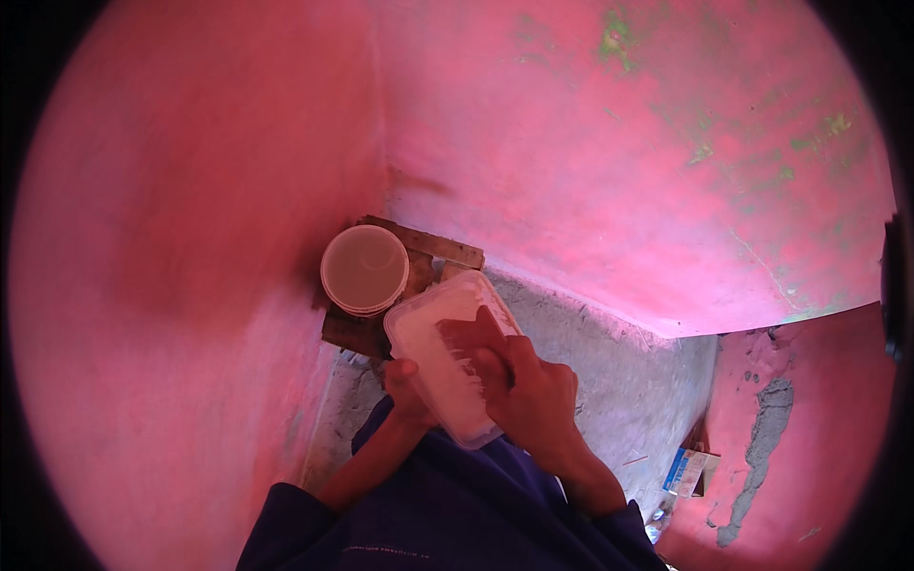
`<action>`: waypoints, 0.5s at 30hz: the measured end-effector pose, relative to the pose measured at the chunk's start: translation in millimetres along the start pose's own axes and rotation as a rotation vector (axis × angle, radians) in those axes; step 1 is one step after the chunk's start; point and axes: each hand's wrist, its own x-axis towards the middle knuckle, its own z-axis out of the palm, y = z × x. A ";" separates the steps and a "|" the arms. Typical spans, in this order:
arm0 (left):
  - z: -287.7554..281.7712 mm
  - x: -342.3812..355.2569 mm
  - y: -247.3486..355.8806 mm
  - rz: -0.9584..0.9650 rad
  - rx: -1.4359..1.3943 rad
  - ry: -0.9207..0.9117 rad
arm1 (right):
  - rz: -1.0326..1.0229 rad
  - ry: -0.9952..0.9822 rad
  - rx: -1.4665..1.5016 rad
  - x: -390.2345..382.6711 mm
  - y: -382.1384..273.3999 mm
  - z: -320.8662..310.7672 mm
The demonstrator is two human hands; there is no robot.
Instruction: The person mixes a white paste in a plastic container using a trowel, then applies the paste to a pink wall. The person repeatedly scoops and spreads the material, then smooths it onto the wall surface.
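My left hand (408, 398) grips the near left side of a translucent plastic tub (466, 440), thumb over its rim. The tub is tilted and holds a pale, smooth paste (424, 333) that looks like filler. In my right hand (535, 395), the fingers are closed on a flat, dark reddish scraper (473, 333). Its blade lies over the tub against the paste, and a ragged smear of paste shows along it. Most of the scraper's grip is hidden by my fingers.
Beyond the tub, a round bucket (364, 309) of cloudy liquid stands on wooden boards (428, 240) in the corner. Pink walls (571, 143) rise ahead and at left. Rough grey floor (609, 381) lies right of me. A small cardboard box (692, 473) sits at lower right.
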 end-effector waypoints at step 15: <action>10.9 3.6 0.7 -0.018 0.064 -0.015 | 0.013 0.144 0.068 3.5 -0.2 -27.4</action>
